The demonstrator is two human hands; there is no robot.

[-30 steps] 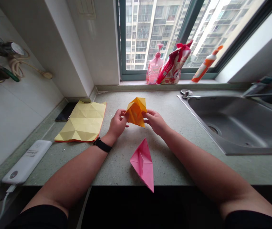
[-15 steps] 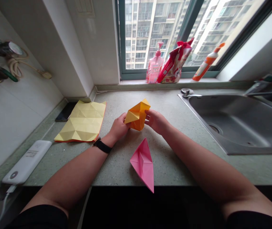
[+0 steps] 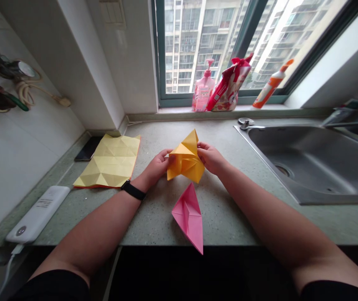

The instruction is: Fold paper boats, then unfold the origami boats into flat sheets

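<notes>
Between my two hands is a folded orange-yellow origami paper (image 3: 185,156), partly opened out with points at its top and lower corners. My left hand (image 3: 160,166) grips its left edge, the fingertips partly behind the paper. On the opposite edge, my right hand (image 3: 210,158) pinches the paper near its middle. A pink folded paper (image 3: 189,215) lies just below on the counter, its tip jutting over the front edge; neither hand touches it. To the left rests a stack of creased yellow paper sheets (image 3: 111,161) with orange showing along the rim.
A dark phone (image 3: 88,148) lies partly under the sheets. The white power bank (image 3: 37,214) with a cable sits at the counter's left front. On the right is a steel sink (image 3: 295,196). A pink pump bottle (image 3: 203,92), red bag (image 3: 229,85) and orange-white bottle (image 3: 269,88) line the windowsill.
The orange-yellow paper has been turned and spread wider, with its lower corners now apart. My right hand has shifted slightly right. The pink paper stays in place on the counter.
</notes>
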